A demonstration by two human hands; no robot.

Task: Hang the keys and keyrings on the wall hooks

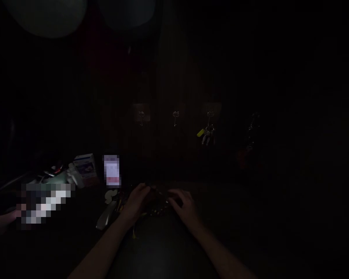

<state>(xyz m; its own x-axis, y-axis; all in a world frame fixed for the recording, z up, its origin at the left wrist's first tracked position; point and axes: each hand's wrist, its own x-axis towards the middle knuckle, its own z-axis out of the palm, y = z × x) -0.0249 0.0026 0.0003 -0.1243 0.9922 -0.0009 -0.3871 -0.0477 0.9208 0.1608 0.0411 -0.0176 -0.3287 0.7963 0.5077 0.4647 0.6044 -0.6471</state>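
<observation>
In deep shadow, my left hand (136,200) is closed, its fingers bent together over a dark tangle of small things. My right hand (184,202) faces it, thumb and forefinger brought together in a pinch. Whatever lies in either hand's fingers is too dark to name. Between and below the hands runs a dark strand with small yellowish spots (158,212), perhaps beads. A smooth grey, handle-like object (106,215) lies left of my left hand, below a pale rounded piece (110,196). A thin yellow-tipped piece (134,233) shows below my left wrist.
A lit phone-like screen (112,171) stands behind, beside a small printed box (87,170). At far left, another person's hand (2,223) reaches toward a bright blurred-out object (48,205). Keys with a yellow tag (208,135) hang from a row of hooks (175,118).
</observation>
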